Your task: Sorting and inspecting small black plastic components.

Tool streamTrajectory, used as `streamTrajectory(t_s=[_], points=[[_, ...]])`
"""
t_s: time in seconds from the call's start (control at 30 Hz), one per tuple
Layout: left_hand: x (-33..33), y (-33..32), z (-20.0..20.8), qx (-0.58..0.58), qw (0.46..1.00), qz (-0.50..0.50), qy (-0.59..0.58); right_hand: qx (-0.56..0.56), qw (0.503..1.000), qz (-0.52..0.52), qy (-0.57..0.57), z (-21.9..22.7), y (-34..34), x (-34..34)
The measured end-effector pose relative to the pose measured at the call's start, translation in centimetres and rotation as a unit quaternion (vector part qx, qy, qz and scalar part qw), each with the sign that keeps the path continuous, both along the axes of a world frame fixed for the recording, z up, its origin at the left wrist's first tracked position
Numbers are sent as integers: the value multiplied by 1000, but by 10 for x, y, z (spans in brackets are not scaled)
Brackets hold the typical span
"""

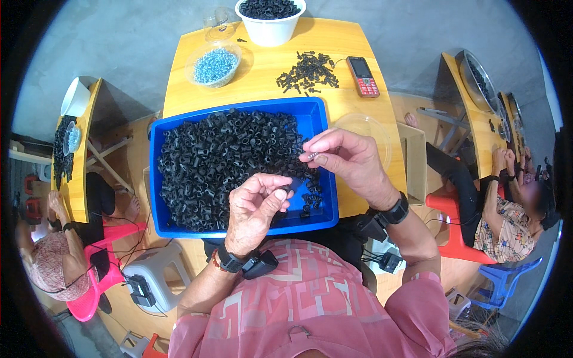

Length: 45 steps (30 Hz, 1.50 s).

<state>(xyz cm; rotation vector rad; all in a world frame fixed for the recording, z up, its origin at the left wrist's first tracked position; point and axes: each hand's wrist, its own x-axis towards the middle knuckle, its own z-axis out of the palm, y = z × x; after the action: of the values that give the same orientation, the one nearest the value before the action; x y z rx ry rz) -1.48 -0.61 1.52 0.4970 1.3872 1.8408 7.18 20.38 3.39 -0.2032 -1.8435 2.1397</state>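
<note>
My left hand (255,209) is closed over the front of a blue tray (239,231), thumb and fingers pinching a small black plastic part (287,190) that they mostly cover. My right hand (352,160) is held above the tray's right edge. Its thumb and forefinger are pinched on a small silvery spring (313,155). Heaped in the tray are many black plastic clip-like parts (221,155), with a few smaller black pieces (311,203) in the front right corner.
Farther back on the yellow table (262,65) are a clear bowl of small bluish pieces (216,65), a white tub (270,30) of black parts, a loose pile of black pieces (307,71) and a red phone (363,76). Other people (507,221) sit at tables on both sides.
</note>
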Motion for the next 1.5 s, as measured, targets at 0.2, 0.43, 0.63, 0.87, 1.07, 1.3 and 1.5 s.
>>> streamTrajectory(t_s=[0.2, 0.43, 0.63, 0.87, 1.07, 1.3, 1.5], points=[[0, 0, 1, -4, 1000, 1, -6, 21, 1000, -7, 5, -1, -1, 0], [2, -2, 0, 7, 1000, 6, -5, 69, 997, 7, 29, -1, -3, 0], [1, 0, -1, 3, 1000, 8, 3, 29, 999, 16, -33, -10, -20, -3], [-3, -4, -7, 119, 980, 161, -18, 364, 930, 10, -39, 11, -14, -7], [0, -6, -7, 123, 975, 184, -8, 489, 850, 179, -80, 18, -31, -7], [-1, -6, -7, 124, 975, 182, -34, 517, 796, 292, -115, 6, -42, -19], [-2, -5, -7, 114, 975, 185, -36, 512, 821, 236, -93, 8, -40, -20]])
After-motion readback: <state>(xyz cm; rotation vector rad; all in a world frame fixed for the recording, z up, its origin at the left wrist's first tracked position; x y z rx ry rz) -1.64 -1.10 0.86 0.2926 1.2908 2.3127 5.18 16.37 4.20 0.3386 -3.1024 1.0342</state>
